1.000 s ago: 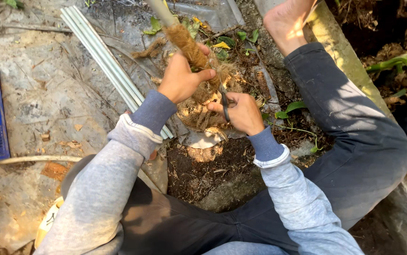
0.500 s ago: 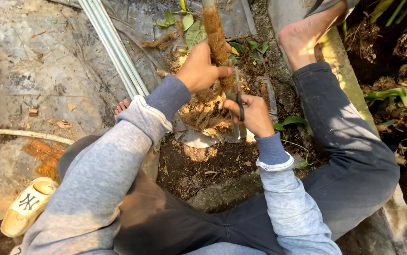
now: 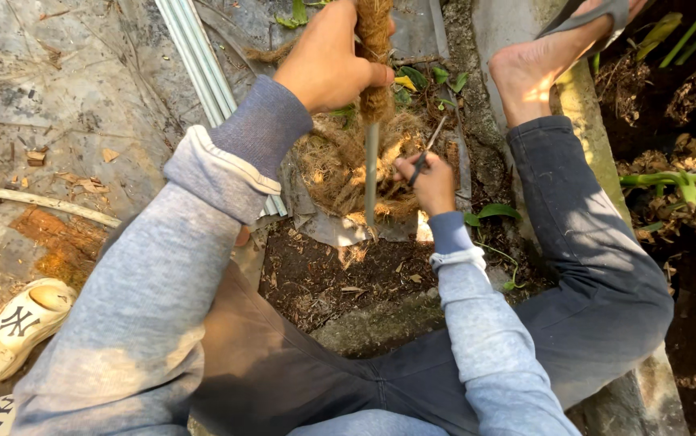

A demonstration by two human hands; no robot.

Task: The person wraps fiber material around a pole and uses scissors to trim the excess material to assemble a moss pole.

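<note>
I sat on the ground [image 3: 57, 105] with my left hand [image 3: 328, 60] wrapped tight around a fibre-wound pole [image 3: 374, 48], standing upright near the ground's far edge. Loose coconut fibre [image 3: 336, 173] lay piled at its base. My right hand [image 3: 428, 182] was closed on a thin dark tool [image 3: 428, 149] just beside the fibre.

Cracked concrete ground [image 3: 65, 105]; pale pipes [image 3: 202, 64], thin stick [image 3: 37, 202], cream slippers [image 3: 13, 327], loose soil [image 3: 323, 274], dry leaves
</note>
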